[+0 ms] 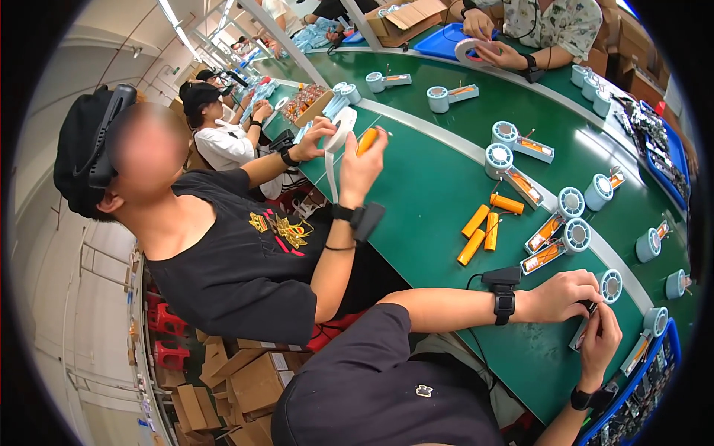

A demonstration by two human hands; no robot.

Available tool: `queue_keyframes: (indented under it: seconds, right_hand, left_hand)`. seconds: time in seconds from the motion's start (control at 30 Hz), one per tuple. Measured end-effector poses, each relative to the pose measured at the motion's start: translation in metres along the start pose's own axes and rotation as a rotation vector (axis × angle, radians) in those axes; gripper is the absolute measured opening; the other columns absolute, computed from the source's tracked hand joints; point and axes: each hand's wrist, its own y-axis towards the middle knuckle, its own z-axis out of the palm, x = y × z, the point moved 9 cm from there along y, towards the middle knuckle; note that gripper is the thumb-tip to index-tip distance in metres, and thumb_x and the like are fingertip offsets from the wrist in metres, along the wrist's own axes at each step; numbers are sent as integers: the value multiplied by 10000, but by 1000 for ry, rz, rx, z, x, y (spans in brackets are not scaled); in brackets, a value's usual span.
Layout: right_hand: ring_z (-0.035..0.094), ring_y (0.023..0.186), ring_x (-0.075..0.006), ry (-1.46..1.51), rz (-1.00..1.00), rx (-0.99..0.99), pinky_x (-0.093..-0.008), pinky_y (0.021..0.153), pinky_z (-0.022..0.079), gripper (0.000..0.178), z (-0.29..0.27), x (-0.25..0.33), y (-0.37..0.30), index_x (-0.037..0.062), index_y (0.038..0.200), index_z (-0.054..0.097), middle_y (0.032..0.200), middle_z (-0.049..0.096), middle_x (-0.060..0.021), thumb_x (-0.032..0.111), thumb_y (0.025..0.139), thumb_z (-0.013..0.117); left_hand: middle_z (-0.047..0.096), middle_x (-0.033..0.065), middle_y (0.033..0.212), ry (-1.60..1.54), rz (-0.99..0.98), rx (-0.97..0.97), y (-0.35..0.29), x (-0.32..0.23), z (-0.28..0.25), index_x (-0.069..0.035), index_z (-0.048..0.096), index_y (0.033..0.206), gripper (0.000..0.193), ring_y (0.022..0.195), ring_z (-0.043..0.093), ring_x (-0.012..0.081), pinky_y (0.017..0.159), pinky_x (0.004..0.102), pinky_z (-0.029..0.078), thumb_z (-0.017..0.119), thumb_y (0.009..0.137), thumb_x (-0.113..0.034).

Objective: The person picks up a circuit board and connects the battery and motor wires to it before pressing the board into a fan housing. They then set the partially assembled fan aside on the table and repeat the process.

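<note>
My left hand (563, 301) is closed, its fingertips pinched at the neck of a light-blue handheld fan (611, 285) with a round grille. My right hand (601, 343) meets it from the near side, fingers closed around the same spot; a small dark piece shows between the fingertips. Part of the fan's handle (577, 336) shows below the hands, and the rest is covered by them. Left of my left hand lie two more fans (576, 235) with orange batteries in their open handles. Beyond my left forearm, several loose orange batteries (491, 230) rest on the green table (416, 201).
A blue bin of dark small parts (673, 357) stands by my right wrist. On the left, a co-worker holds a white tape roll (341, 130) and an orange battery (367, 141). More fans (504, 134) line the far side; another person handles a roll (468, 50) there.
</note>
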Motion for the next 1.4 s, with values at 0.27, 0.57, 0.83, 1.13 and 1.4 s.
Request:
queue_keyframes:
  seconds: [0.27,0.57,0.83,1.13,1.4]
  right_hand:
    - [608,668,-210,3,97,29,-317,610,473,209,-1,-8,-8,-52,1148,673,934,692,-156,-39,972,561]
    - [742,784,-279,60,19,8,-344,664,565,251,6,16,17,4,1106,723,966,749,-169,-48,885,616]
    - [696,644,-256,-9,-8,-110,-342,565,524,230,-13,13,5,4,1088,719,875,735,-153,-40,870,661]
    - [643,568,-208,166,92,-1,-297,523,477,266,-8,15,6,-9,1128,716,833,722,-139,-43,868,671]
    - [619,550,-181,160,182,-91,-303,518,484,200,-4,13,3,16,1069,737,747,690,-111,64,875,732]
  left_hand:
    - [648,101,1040,-18,17,-2,-1,-7,5,-57,678,1056,369,999,628,327,851,424,534,806,710,-31]
    - [698,139,1086,56,-42,30,-1,7,-11,-40,708,1113,398,1024,680,314,878,395,564,811,734,27]
    - [696,115,1053,-1,-95,64,4,5,6,-46,721,1132,446,937,690,289,765,365,590,829,712,60]
    - [699,89,1020,108,11,-2,3,-6,-3,-55,737,1091,424,896,687,272,737,356,586,823,694,64]
    - [692,75,958,256,113,-33,2,-18,-3,-53,733,1055,371,822,682,268,670,362,569,805,702,36]
